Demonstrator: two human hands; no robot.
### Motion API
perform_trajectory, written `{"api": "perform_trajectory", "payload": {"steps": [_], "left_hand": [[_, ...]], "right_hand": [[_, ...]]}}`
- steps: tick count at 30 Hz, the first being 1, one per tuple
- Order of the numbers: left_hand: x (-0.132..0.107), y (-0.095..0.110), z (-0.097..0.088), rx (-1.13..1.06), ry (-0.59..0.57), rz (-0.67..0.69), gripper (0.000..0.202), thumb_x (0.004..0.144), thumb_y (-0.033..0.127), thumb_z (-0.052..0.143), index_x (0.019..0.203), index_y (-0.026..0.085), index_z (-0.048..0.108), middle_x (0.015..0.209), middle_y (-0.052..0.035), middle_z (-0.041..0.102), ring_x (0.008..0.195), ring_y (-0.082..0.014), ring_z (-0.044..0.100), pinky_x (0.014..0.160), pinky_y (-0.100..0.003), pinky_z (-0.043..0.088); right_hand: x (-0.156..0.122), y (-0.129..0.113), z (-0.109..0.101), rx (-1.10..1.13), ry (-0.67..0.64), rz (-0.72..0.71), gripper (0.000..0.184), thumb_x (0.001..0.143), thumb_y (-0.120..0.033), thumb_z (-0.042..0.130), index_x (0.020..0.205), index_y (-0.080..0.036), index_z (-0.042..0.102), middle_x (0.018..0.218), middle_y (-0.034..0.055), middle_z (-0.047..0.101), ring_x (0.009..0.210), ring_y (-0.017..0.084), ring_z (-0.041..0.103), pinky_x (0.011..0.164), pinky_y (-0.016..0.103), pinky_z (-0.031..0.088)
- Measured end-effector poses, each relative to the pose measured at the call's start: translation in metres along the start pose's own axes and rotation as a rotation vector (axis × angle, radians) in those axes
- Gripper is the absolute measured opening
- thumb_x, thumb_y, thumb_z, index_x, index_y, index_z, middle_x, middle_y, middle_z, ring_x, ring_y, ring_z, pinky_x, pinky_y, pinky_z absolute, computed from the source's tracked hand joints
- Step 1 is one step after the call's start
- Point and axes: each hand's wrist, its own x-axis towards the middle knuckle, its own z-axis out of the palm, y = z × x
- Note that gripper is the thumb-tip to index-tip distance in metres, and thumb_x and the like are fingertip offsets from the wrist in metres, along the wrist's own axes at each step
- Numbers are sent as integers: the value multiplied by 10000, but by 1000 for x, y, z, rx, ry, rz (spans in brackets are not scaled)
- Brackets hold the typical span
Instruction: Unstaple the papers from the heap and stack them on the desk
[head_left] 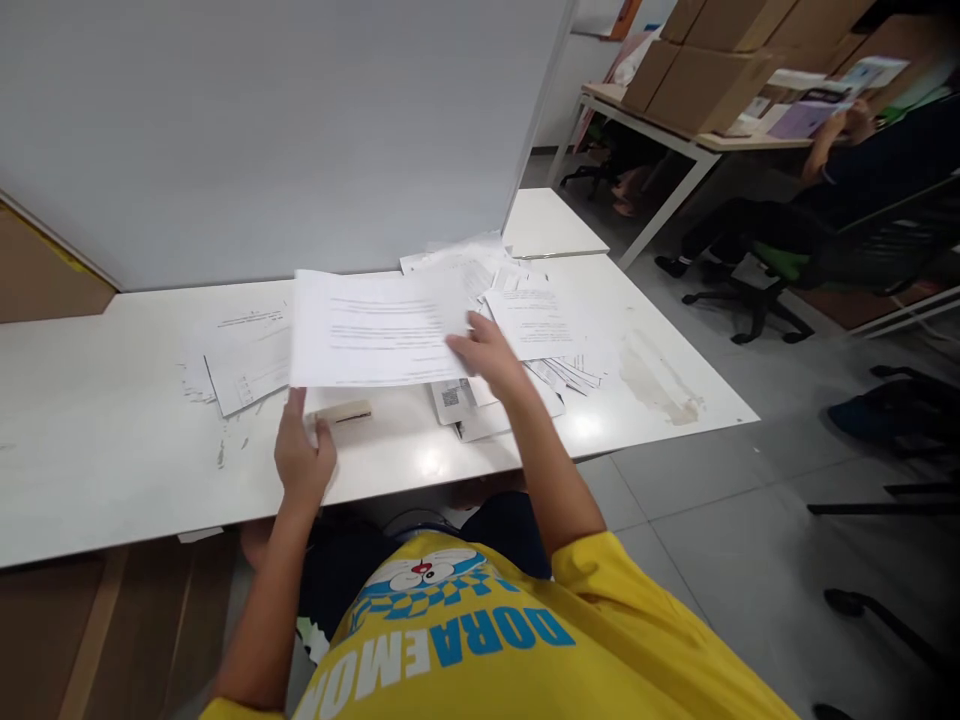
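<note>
A white sheet of printed paper (pixel 375 325) is held up slightly above the table. My left hand (pixel 304 455) grips it near the lower left corner, with some fingers hidden behind it. At the right end, my right hand (pixel 487 355) has its thumb and fingers on the sheet and looks a little blurred. A narrow cream-coloured object (pixel 341 412) lies beside my left hand; its kind is unclear. Left of the held sheet rests another printed paper (pixel 251 365). Beyond my right hand, a printed page (pixel 536 320) lies on a spread of loose papers.
The white table (pixel 135 440) runs along a tall grey-white panel (pixel 285 130). A cardboard box (pixel 49 265) stands at far left. On the right, a seated person (pixel 877 160) handles something at another desk with stacked cartons (pixel 697 85). A stain (pixel 660 375) marks the table's right end.
</note>
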Motion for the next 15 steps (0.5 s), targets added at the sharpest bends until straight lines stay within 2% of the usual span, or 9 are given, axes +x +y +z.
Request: {"api": "perform_trajectory", "payload": {"steps": [2, 4, 5, 7, 9, 10, 12, 15], "left_hand": [[4, -1, -6, -34, 135, -178, 633, 957, 289, 423, 1548, 171, 230, 1472, -157, 527, 1408, -234, 464, 1168, -436, 385], [17, -16, -16, 0, 179, -309, 640, 947, 286, 417, 1536, 139, 216, 1502, -170, 484, 1428, -228, 430, 1203, -426, 326], [26, -29, -22, 44, 142, -348, 651, 935, 303, 437, 1527, 123, 234, 1529, -184, 444, 1445, -245, 401, 1219, -434, 291], [49, -65, -37, 166, -78, -361, 751, 879, 399, 549, 1518, 108, 284, 1600, -206, 320, 1501, -324, 281, 1243, -493, 204], [73, -103, -51, 232, -265, -313, 904, 835, 488, 595, 1542, 67, 219, 1646, -233, 173, 1541, -379, 116, 1246, -546, 129], [82, -120, -56, 242, -323, -295, 963, 817, 518, 606, 1549, 53, 186, 1655, -238, 125, 1547, -384, 63, 1246, -553, 109], [96, -145, -62, 241, -357, -218, 1011, 801, 560, 605, 1559, 59, 162, 1664, -219, 110, 1554, -362, 19, 1254, -532, 75], [102, -161, -61, 292, -338, -110, 920, 820, 587, 554, 1528, 66, 282, 1637, -211, 235, 1552, -363, 64, 1252, -535, 52]], "right_hand": [[37, -1, 51, -133, -138, 31, 302, 846, -205, 533, 1141, -180, 593, 1112, 68, 701, 957, 212, 673, 859, 382, 571], [68, 5, 100, -393, -283, 101, 295, 865, -184, 506, 1152, -183, 573, 1199, 76, 670, 994, 200, 659, 836, 330, 574], [80, 9, 122, -435, -302, 124, 278, 856, -164, 516, 1125, -170, 583, 1208, 97, 664, 1004, 218, 656, 827, 336, 575], [97, 18, 155, -501, -318, 137, 263, 840, -130, 533, 1095, -156, 593, 1233, 130, 644, 1055, 251, 641, 859, 358, 563], [106, 25, 176, -558, -291, 126, 278, 839, -108, 543, 1111, -136, 591, 1301, 177, 591, 1161, 299, 596, 940, 406, 525], [108, 28, 183, -588, -268, 117, 292, 849, -116, 548, 1138, -124, 582, 1347, 202, 550, 1221, 325, 557, 980, 435, 499], [111, 31, 194, -632, -216, 103, 328, 879, -179, 570, 1197, -98, 554, 1404, 243, 479, 1295, 367, 487, 1029, 486, 455], [113, 31, 208, -655, -183, 89, 455, 896, -366, 626, 1238, -81, 531, 1388, 262, 482, 1292, 378, 482, 1031, 501, 452]]}}
